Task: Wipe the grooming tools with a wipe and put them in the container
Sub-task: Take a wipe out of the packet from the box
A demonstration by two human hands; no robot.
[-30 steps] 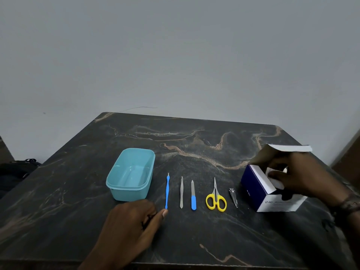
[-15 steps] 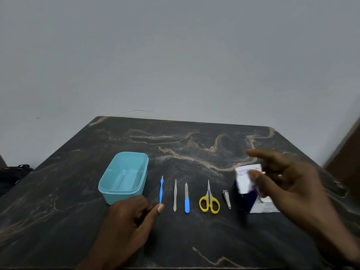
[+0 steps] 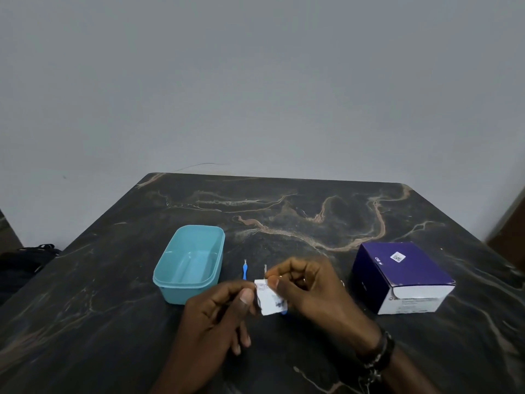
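Note:
Both hands meet over the row of tools and pinch a small white wipe packet: my left hand holds its left edge, my right hand its top right. Behind them peek the tip of a blue-handled tool and the tip of a thin metal tool; a bit of a blue handle shows under the packet. The other tools are hidden by my hands. An empty teal container stands to the left.
A purple and white wipe box, its lid down, sits at the right on the dark marble table. A grey wall rises behind. A dark bag lies off the table's left side.
My right hand took a packet out of the box and brought it left to the middle. My left hand rose from the table to grip the packet too. The box lid is down now.

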